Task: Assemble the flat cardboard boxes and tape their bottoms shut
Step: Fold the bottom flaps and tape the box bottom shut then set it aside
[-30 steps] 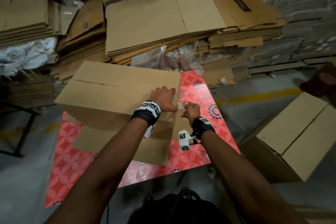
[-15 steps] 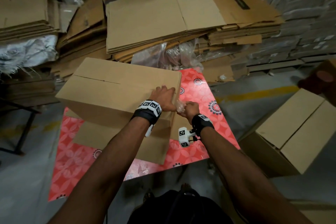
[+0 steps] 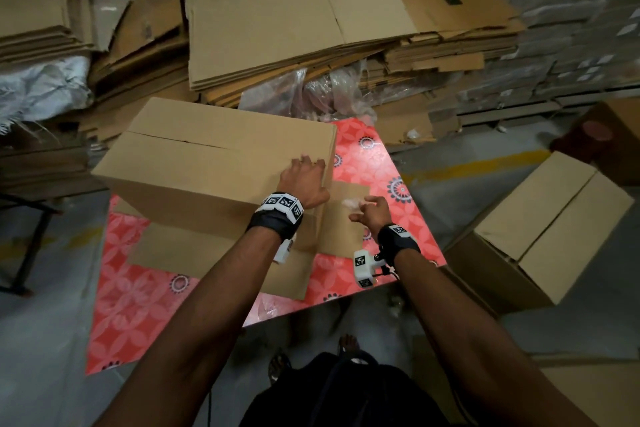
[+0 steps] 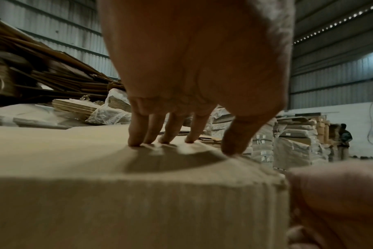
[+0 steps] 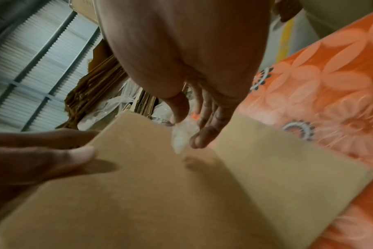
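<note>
The cardboard box (image 3: 221, 163) is stood bottom-up on the patterned counter (image 3: 145, 291), its seam untaped as far as can be seen. It is pinned beneath the straight fingers (image 4: 151, 134) of the left hand (image 3: 304, 180), near the right corner. A crumpled scrap, perhaps clear tape (image 5: 182, 134), is pinched in the fingers of the right hand (image 3: 372, 215), just off that corner. The box is judged light, stiff yet dentable; it is best held at edges and corners.
</note>
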A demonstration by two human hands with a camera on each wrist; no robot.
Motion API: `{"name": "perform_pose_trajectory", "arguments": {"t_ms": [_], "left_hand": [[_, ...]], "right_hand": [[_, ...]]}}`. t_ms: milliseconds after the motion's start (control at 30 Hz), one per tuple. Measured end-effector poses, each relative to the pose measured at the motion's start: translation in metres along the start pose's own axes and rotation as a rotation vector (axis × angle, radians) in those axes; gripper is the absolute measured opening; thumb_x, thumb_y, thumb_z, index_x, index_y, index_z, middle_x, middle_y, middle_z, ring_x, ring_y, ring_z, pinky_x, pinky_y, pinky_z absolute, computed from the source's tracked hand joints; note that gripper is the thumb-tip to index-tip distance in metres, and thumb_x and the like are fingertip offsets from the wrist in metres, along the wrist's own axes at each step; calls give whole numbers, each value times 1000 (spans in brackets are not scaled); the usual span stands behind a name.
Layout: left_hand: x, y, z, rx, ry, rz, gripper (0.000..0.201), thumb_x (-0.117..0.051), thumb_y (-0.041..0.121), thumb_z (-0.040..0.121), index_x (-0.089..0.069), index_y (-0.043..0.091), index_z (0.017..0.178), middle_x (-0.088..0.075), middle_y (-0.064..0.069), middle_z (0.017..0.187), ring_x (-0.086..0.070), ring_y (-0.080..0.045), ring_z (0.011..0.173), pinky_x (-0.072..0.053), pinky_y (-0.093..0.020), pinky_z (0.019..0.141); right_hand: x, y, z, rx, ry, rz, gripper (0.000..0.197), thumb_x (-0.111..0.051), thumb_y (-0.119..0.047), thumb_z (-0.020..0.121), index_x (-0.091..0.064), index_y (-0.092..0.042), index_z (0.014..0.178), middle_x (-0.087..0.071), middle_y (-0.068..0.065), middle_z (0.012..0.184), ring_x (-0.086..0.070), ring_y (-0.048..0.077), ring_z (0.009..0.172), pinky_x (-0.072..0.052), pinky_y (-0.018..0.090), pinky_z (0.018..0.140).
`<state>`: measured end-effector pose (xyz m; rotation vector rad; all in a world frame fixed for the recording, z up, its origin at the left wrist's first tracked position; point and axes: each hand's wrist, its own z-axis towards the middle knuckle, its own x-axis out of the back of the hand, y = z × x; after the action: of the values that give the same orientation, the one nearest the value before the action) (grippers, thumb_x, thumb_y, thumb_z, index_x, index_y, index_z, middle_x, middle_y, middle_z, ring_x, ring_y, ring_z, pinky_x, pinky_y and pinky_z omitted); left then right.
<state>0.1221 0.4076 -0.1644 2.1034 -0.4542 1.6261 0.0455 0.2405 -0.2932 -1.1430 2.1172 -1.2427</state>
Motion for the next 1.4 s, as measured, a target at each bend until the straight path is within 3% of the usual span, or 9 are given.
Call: {"name": "perform_pose_trajectory", "arguments": {"t_ms": [100, 267, 400, 467, 533, 633, 800, 1067, 1400], "left_hand": [[-5, 14, -10, 13, 61, 23, 54, -62, 27, 87, -50, 7, 136, -52, -22, 137, -50, -40, 126, -47, -48, 97], [-4, 29, -16, 2, 110, 80, 43, -63, 19, 91, -56, 3, 130, -58, -19, 130, -56, -38, 122, -47, -45, 97], [-7, 24, -14, -4, 125, 37, 46, -65, 21, 89, -55, 3, 130, -58, -19, 129, -56, -39, 120, -48, -45, 95], [-10, 21, -13, -8, 128, 19, 49, -65, 22, 88, -53, 2, 131, -58, -19, 128, -57, -39, 118, -50, -45, 92], [-13, 19, -11, -1, 131, 10, 52, -64, 22, 86, -53, 3, 133, -58, -19, 127, -58, -38, 116, -51, -45, 90], [-15, 18, -9, 4, 128, -1, 54, -65, 23, 85, -52, 3, 134, -59, -19, 127, -58, -38, 116, -52, -46, 90], [-16, 16, -9, 14, 120, -19, 57, -64, 22, 85, -49, 3, 137, -57, -19, 131, -57, -38, 119, -51, -47, 92], [-13, 16, -11, 5, 121, -27, 57, -64, 22, 86, -49, 3, 138, -58, -19, 131, -57, -38, 119, -50, -45, 92], [-6, 16, -21, -8, 123, -49, 50, -62, 20, 84, -53, 4, 131, -60, -18, 127, -59, -38, 117, -51, -45, 91]], "right_hand": [[41, 28, 1, 47, 110, -181, 12, -55, 1, 95, -54, -6, 104, -67, 25, 101, -67, 24, 55, -60, 44, 66], [108, 53, -15, 142, 287, -426, 12, -64, 0, 88, -62, -7, 98, -68, 22, 99, -72, 32, 68, -60, 33, 58], [146, 80, -5, 125, 303, -610, 9, -70, -20, 77, -70, -26, 83, -72, 22, 90, -74, 25, 64, -63, 38, 68], [147, 71, -17, 81, 290, -669, 14, -67, -14, 82, -72, -22, 93, -74, 16, 79, -74, 29, 75, -60, 38, 77], [145, 64, -26, 43, 305, -721, 22, -62, -6, 87, -70, -12, 108, -75, 18, 96, -72, 33, 87, -56, 33, 77], [138, 59, -33, 40, 348, -853, 34, -61, -9, 89, -53, -22, 120, -69, 14, 104, -68, 37, 93, -53, 37, 75], [139, 62, -33, 82, 329, -1123, 16, -58, -18, 96, -68, -17, 108, -71, 19, 110, -67, 41, 99, -46, 37, 73], [139, 63, -35, 154, 397, -935, 21, -72, -32, 91, -74, -11, 92, -70, 19, 105, -67, 38, 92, -50, 36, 75], [90, 33, -40, 284, 356, -629, 13, -78, -21, 84, -74, -10, 80, -72, 11, 80, -66, 32, 82, -40, 29, 70]]}}
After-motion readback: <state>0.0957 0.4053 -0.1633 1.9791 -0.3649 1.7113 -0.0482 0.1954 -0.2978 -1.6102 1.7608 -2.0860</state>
